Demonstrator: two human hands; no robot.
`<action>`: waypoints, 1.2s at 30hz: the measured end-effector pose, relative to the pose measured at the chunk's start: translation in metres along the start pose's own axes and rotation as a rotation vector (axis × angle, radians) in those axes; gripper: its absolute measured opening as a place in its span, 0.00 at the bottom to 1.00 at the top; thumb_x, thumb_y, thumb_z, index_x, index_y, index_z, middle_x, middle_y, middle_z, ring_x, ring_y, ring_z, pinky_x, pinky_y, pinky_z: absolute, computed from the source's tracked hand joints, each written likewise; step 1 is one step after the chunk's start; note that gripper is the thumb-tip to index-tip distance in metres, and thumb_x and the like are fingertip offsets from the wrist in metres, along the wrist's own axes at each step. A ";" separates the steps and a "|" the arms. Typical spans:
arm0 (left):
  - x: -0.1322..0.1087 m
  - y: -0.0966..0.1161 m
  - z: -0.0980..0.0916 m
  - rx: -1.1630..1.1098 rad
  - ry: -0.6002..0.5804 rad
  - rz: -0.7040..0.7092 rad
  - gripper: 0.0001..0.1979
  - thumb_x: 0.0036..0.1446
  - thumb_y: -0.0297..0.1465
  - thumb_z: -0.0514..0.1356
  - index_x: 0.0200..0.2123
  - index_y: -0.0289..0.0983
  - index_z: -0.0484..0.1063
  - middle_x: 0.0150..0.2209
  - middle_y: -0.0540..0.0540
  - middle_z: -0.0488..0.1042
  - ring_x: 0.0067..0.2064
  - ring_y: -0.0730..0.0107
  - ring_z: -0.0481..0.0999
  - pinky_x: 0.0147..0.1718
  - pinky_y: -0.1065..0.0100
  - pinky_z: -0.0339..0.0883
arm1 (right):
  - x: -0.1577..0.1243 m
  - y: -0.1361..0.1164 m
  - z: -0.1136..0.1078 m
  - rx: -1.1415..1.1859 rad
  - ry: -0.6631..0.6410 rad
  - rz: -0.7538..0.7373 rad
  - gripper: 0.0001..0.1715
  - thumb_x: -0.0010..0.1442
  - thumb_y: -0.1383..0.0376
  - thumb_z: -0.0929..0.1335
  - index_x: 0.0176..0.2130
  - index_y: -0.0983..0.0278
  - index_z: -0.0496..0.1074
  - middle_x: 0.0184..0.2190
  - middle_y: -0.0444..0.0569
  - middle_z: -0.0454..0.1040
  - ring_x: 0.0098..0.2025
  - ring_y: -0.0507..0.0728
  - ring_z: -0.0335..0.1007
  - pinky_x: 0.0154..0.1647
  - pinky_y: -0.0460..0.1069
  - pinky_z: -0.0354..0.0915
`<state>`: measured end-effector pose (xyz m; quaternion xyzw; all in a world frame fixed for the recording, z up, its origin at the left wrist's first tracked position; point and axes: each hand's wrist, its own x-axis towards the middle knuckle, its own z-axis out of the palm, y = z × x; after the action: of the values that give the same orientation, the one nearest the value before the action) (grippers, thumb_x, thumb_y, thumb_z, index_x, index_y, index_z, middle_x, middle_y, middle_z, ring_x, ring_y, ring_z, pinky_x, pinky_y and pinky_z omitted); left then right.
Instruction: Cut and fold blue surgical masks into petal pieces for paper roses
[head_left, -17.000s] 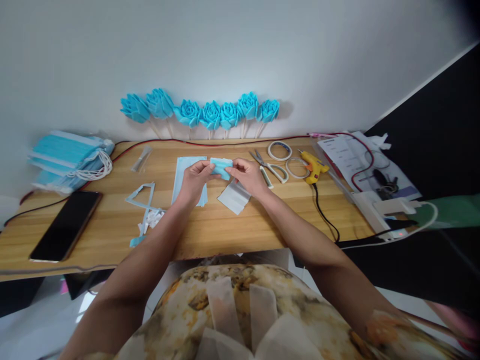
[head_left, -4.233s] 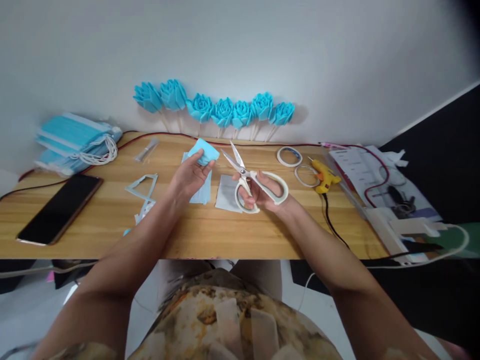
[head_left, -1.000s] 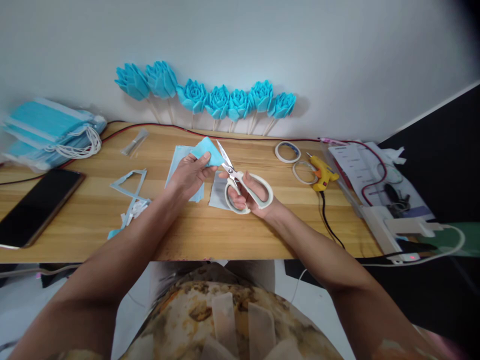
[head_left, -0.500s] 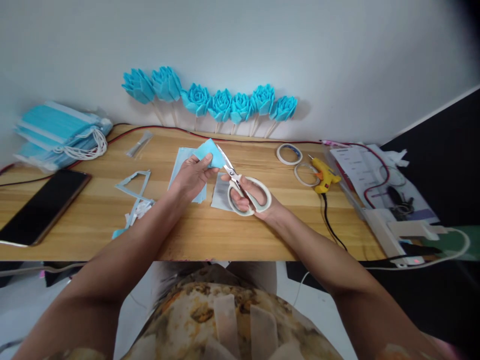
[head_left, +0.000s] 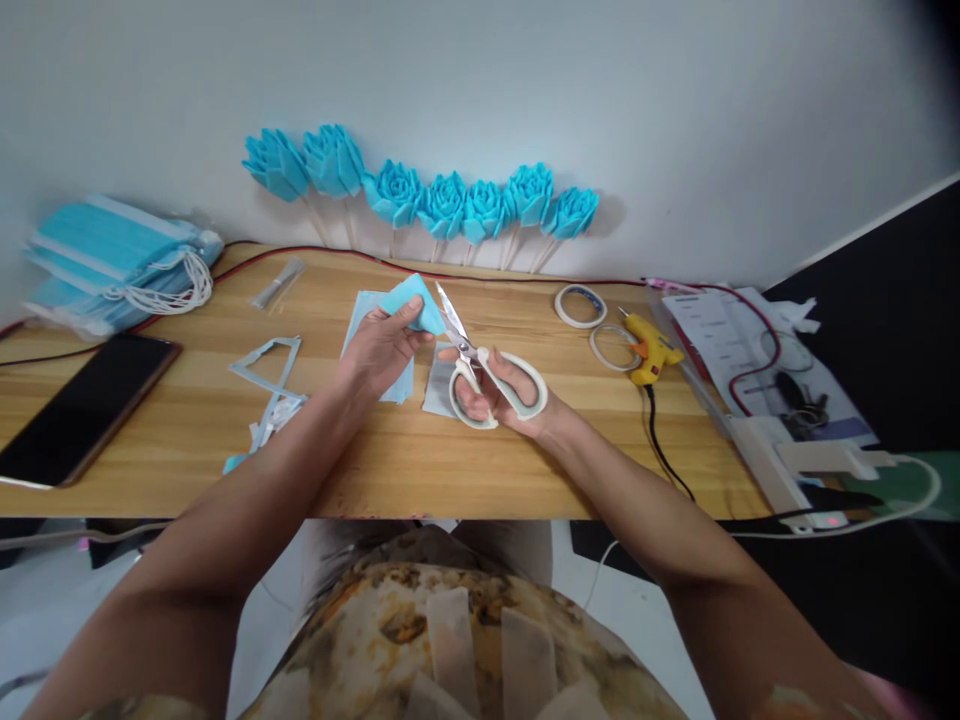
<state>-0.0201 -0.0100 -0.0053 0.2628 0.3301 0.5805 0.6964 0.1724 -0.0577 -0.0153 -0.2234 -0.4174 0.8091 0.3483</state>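
My left hand [head_left: 382,345] pinches a small blue fabric piece [head_left: 420,302] between thumb and fingers. In my right hand [head_left: 499,395] are scissors [head_left: 466,350] with pale handles, my thumb and fingers through the loops. Their blades point up and to the left, just right of the blue piece, and are slightly parted. Beneath my left hand, light blue sheets [head_left: 400,388] lie on the wooden table [head_left: 420,460]. A greyish-white sheet [head_left: 439,385] lies partly under the scissors.
Several blue fabric flowers [head_left: 395,193] on sticks lean on the wall. At left are face masks [head_left: 112,250], a phone [head_left: 86,410] and scraps [head_left: 266,370]. Tape rolls [head_left: 580,307], a yellow glue gun [head_left: 651,350] and a power strip [head_left: 765,465] sit at right.
The scissor handles have spread wider and the blades have opened. The blue piece has shifted slightly left, away from the blades.
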 end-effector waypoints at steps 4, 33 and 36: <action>0.000 0.000 0.000 0.000 0.002 0.014 0.10 0.57 0.27 0.73 0.27 0.35 0.76 0.25 0.52 0.80 0.26 0.78 0.78 0.27 0.76 0.72 | 0.000 -0.001 0.001 -0.007 -0.020 -0.001 0.36 0.60 0.41 0.73 0.52 0.65 0.75 0.26 0.41 0.71 0.23 0.47 0.60 0.22 0.45 0.59; 0.003 0.001 -0.006 0.113 -0.060 0.135 0.14 0.46 0.32 0.79 0.30 0.34 0.78 0.28 0.51 0.80 0.28 0.76 0.79 0.29 0.74 0.75 | 0.001 0.003 -0.008 -0.026 -0.015 -0.020 0.34 0.60 0.42 0.74 0.53 0.65 0.76 0.29 0.43 0.73 0.24 0.48 0.63 0.22 0.45 0.61; 0.002 0.001 -0.006 0.146 -0.100 0.146 0.16 0.45 0.34 0.79 0.31 0.34 0.79 0.28 0.51 0.80 0.28 0.75 0.79 0.29 0.74 0.75 | 0.001 0.004 -0.009 -0.038 -0.019 -0.024 0.35 0.60 0.42 0.74 0.53 0.65 0.76 0.29 0.43 0.73 0.24 0.48 0.63 0.22 0.45 0.61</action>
<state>-0.0249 -0.0078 -0.0092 0.3647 0.3163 0.5904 0.6469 0.1755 -0.0538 -0.0234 -0.2176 -0.4387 0.7987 0.3496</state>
